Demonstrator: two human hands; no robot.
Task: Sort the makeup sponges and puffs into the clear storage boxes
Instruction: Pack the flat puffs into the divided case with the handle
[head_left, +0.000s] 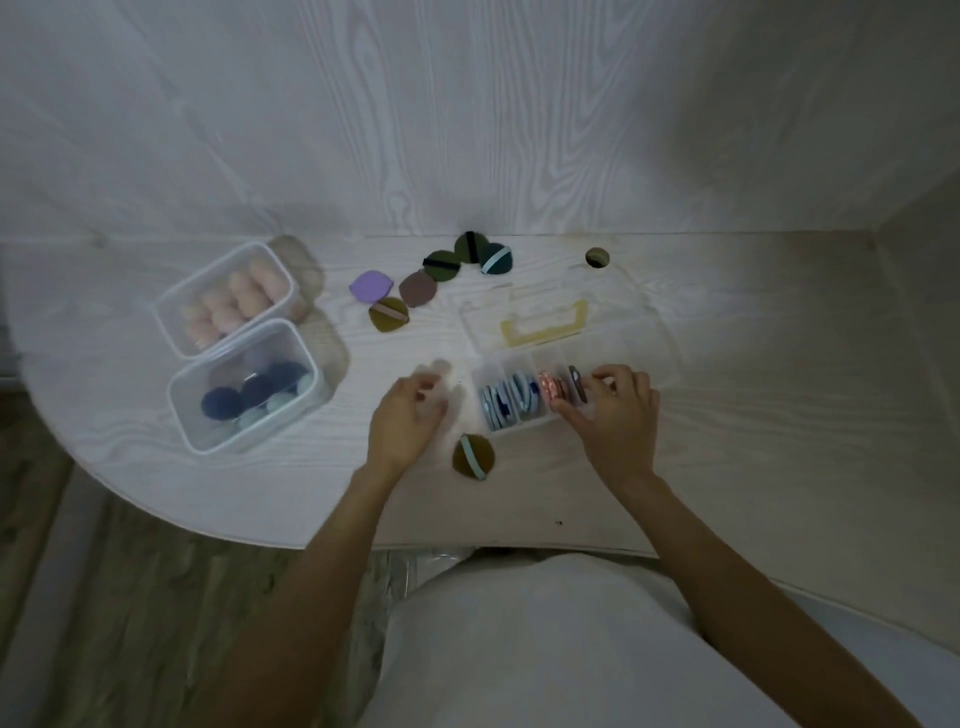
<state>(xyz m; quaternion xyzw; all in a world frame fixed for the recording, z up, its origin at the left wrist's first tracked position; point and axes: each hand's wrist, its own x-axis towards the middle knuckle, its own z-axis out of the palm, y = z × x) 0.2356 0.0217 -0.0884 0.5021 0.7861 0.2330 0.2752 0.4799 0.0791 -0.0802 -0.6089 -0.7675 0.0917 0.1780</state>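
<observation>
Divided clear box at counter centre holding upright puffs, right hand fingers pinching a dark puff in it, left hand fingers loosely curled and blurred, holding nothing, olive puff between the hands, loose puffs behind, two sponge tubs to the left

1. Divided clear box: lid open, blue and pink puffs standing on edge inside, directly under the right grip.
2. Olive puff: flat, between the two grips.
3. Six loose puffs: beyond the grips.
4. Two clear tubs: left of the left grip, holding peach and blue sponges.
</observation>
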